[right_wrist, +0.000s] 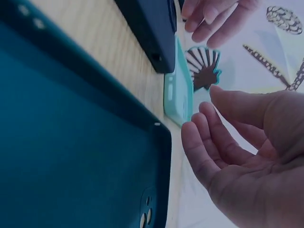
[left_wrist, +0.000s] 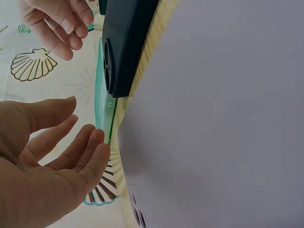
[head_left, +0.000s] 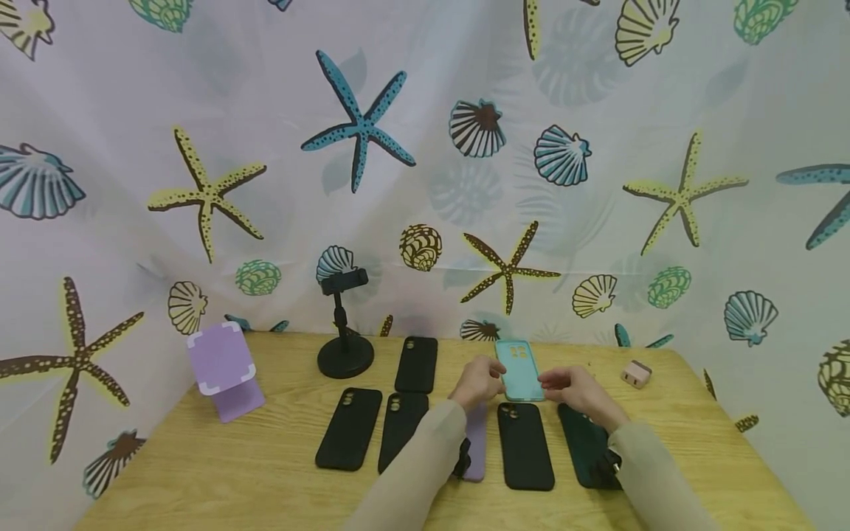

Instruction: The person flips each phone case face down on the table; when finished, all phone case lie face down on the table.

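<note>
A turquoise phone case [head_left: 520, 372] with camera cutouts lies flat towards the back of the table. My left hand [head_left: 478, 381] is at its left edge, fingers loosely bent and thumb apart from them. On the opposite side, my right hand [head_left: 575, 391] has its fingertips close to the right edge, also loosely bent. In the left wrist view, the fingertips are right by the end of the turquoise case [left_wrist: 108, 116]. Nothing is gripped in either palm. Nearer me lie a black case [head_left: 525, 446], a dark green case [head_left: 584, 450] and a purple case [head_left: 476, 450], partly hidden by my left arm.
More black cases [head_left: 348, 429] lie left of my left arm, one farther back [head_left: 416, 364]. A black phone stand [head_left: 345, 357] and a purple stand [head_left: 226, 369] stand at the left. A small pink charger plug [head_left: 636, 374] sits at right. Behind hangs a patterned curtain [head_left: 412, 199].
</note>
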A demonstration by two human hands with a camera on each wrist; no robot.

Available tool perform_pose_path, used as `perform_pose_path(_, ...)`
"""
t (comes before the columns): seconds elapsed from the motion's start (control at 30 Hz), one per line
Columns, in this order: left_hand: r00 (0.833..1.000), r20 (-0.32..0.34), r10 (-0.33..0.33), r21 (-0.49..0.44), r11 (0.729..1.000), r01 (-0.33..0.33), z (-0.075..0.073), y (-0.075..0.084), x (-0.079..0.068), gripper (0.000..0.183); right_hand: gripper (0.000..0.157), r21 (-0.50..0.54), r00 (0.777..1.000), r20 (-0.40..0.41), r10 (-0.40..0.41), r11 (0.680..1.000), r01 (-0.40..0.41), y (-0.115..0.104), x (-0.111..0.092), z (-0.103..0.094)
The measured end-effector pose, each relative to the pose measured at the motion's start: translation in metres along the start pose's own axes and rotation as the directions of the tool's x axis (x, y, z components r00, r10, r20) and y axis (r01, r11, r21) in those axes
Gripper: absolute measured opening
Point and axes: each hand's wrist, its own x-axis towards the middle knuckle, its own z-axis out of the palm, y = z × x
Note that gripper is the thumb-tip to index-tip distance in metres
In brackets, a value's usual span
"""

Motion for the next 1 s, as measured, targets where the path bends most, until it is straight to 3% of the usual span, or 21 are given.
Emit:
perform_pose_path(0.17,1.000,0.004,0.002,0.050,0.999,-0.003,-0.001,0.000,0.003,0.031,0.035,-0.019,1.000,-0.008,-0.003,1.000,0.003,0.006,0.010,-0.002)
perform_pose_path(0.4,0.996,0.089,0.000,0.106,0.994,-0.009,0.001,0.000,0.003,0.039,0.035,-0.028,1.000,0.020,0.003,1.000,-0.003,0.011,0.015,-0.002)
perform_pose_path(0.63,0.993,0.117,-0.010,0.197,0.980,-0.014,0.002,0.005,0.001,0.041,0.034,-0.063,0.999,0.015,0.041,0.997,-0.040,0.010,0.021,0.004)
perform_pose_path(0.87,0.993,0.108,-0.039,0.097,0.995,0.029,0.003,0.003,0.000,0.040,0.034,-0.048,0.999,0.026,0.045,0.998,-0.044,0.008,0.021,0.005)
perform_pose_path(1.0,0.998,0.054,-0.029,0.072,0.997,0.026,0.004,0.001,-0.001,0.037,0.035,-0.009,0.997,0.050,0.052,0.999,-0.051,0.005,0.023,0.005)
